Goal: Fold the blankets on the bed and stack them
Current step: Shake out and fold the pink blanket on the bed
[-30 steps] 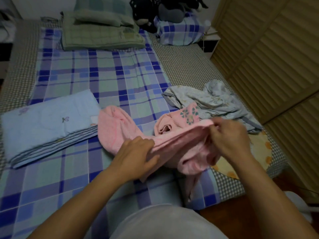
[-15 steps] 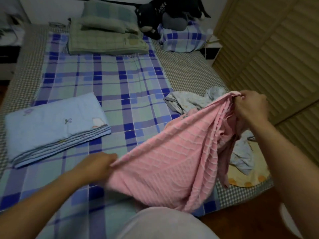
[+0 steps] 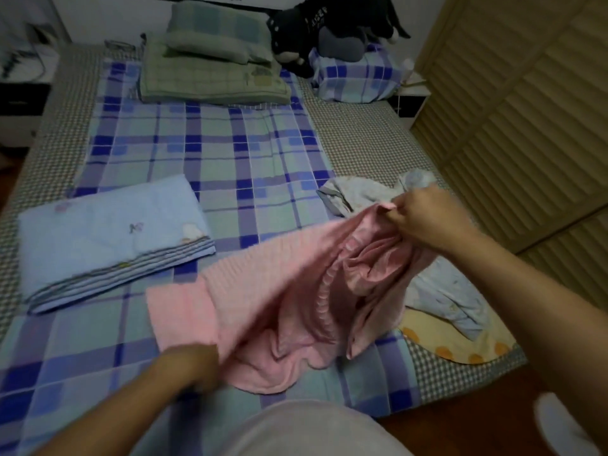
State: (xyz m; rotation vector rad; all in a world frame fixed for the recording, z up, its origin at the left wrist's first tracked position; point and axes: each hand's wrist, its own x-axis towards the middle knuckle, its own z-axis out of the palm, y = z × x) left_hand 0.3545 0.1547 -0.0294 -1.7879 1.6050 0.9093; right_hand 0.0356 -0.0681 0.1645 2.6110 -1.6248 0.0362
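So I'm gripping the pink blanket (image 3: 279, 297) with left hand (image 3: 189, 365) and right hand (image 3: 424, 218); the blue blanket (image 3: 108, 235) is lying folded, the grey one (image 3: 362, 192) waiting.

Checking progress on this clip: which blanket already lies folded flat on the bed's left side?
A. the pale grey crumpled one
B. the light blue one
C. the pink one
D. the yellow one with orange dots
B: the light blue blanket lies in neat flat layers at left, while the pink blanket hangs unfolded between the left hand and right hand.
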